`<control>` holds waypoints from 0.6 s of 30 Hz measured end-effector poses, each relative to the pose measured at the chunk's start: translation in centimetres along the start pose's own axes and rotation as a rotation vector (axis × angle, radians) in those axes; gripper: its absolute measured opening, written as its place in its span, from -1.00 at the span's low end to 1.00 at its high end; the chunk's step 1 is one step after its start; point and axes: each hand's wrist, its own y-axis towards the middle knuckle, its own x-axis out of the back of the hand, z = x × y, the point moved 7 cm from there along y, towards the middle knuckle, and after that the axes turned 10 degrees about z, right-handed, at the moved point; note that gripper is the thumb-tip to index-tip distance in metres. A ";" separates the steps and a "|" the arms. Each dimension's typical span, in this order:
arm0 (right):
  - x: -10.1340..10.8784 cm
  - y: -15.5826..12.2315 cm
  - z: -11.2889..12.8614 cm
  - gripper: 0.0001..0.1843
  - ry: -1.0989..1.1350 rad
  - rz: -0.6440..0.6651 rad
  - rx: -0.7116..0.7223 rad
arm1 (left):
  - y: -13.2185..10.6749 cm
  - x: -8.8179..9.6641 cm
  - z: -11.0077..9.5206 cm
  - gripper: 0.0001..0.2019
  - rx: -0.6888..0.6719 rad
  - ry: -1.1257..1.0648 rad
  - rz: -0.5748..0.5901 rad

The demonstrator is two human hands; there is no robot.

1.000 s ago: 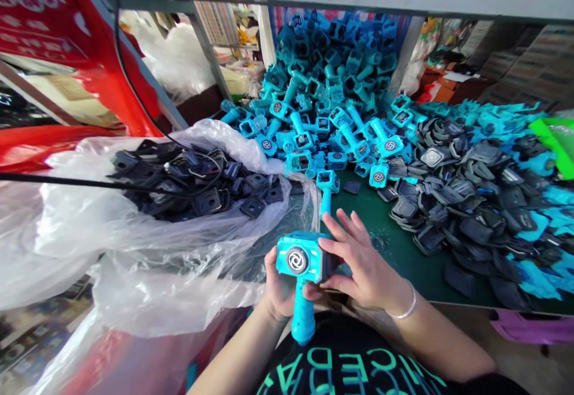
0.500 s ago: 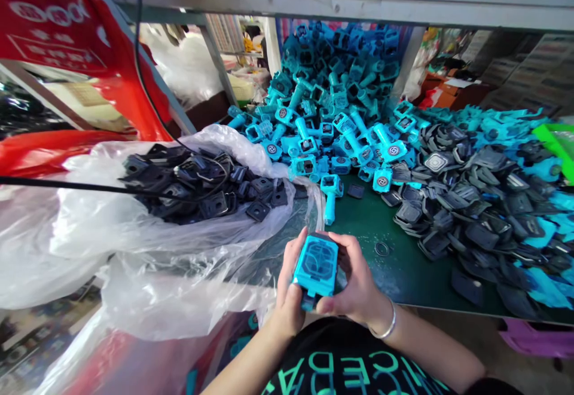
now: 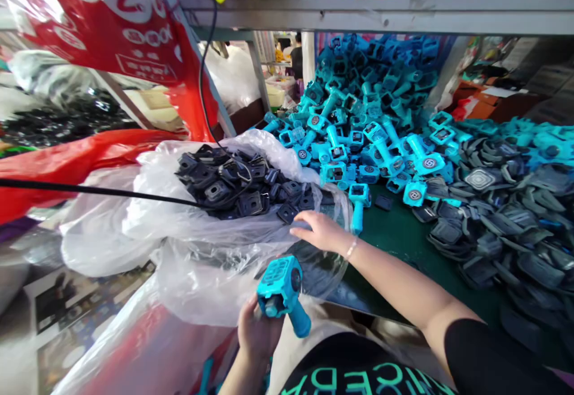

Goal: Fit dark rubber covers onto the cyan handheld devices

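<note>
1. At a crowded green bench (image 3: 381, 233), a worker in a black shirt (image 3: 368, 368) with green lettering handles a blue hammer-shaped piece (image 3: 273, 278); directions here run from that piece, with twelve straight ahead of the worker.

2. The left hand (image 3: 260, 330) holds the piece near the worker's lap, fingers curled around its underside. The handle slants toward five o'clock, and a dark round badge sits on the head's right side.

3. The right hand (image 3: 319, 232) stretches out at one o'clock, palm down, thumb and fingers a little apart, a pale band (image 3: 352, 247) around the wrist. Its fingertips are just beside the nearest of the black square parts (image 3: 224, 183); whether they touch one, I cannot tell.

4. Those parts lie in a loose pile at eleven o'clock on clear plastic sheeting (image 3: 179, 278), which spreads toward ten. A black cable (image 3: 134, 194) runs across the sheeting to the pile.

5. A tall heap of blue pieces (image 3: 372, 102) rises at one o'clock. One blue hammer (image 3: 358, 204) lies at its near edge, handle toward the worker.

6. Dark plates (image 3: 502, 227) crowd the bench between two and three o'clock. Far off at eleven, a red bag (image 3: 130, 15) with white print hangs beside the metal frame (image 3: 403, 17).
</note>
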 end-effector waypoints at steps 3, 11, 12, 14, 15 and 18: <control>-0.3 5.2 -0.8 -0.72 -0.001 -0.133 -0.096 | -0.8 -0.6 -0.1 -0.69 -0.030 -0.066 -0.088; 1.4 1.0 -3.6 -0.80 0.429 -0.237 -0.321 | 1.2 -4.3 -0.6 -0.05 0.071 -0.001 0.110; 1.9 -1.0 -3.5 -0.77 0.501 -0.213 -0.335 | 1.7 -4.5 -0.6 -0.03 0.084 0.007 0.142; 2.2 -4.9 -2.9 -0.65 0.619 -0.157 -0.349 | 2.7 -5.0 -0.3 -0.12 0.116 0.042 0.136; 2.0 -6.8 -2.3 -0.55 0.668 -0.134 -0.344 | 3.2 -5.5 0.0 -0.19 0.125 0.068 0.109; 0.8 -11.0 -0.4 -0.20 0.718 -0.115 -0.238 | 4.3 -8.4 1.8 -0.35 0.180 0.123 0.033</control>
